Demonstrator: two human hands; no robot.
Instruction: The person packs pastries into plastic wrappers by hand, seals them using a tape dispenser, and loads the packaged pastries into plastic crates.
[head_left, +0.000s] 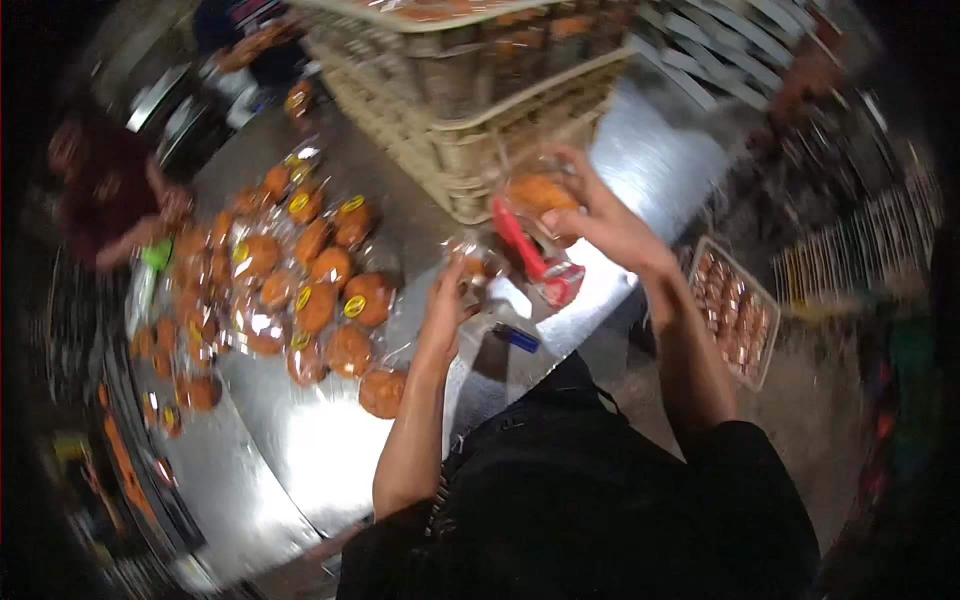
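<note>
My right hand (610, 225) is closed around a golden-brown bread bun (543, 192) in a clear plastic bag. Just below it on the metal table (670, 150) stands a red tape dispenser (530, 250), close to the bag. With bent fingers, my left hand (447, 305) grips a clear plastic bag (475, 258) that has something brownish inside; blur hides its exact kind. A small blue object (517, 338) lies to the right of that hand, near the table's front edge.
Many bagged buns (317, 305) with yellow labels are spread over the left side. Stacked beige crates (455, 140) stand at the back. Another person (110, 195) is at the far left. A tray of packed items (735, 310) sits lower down at right.
</note>
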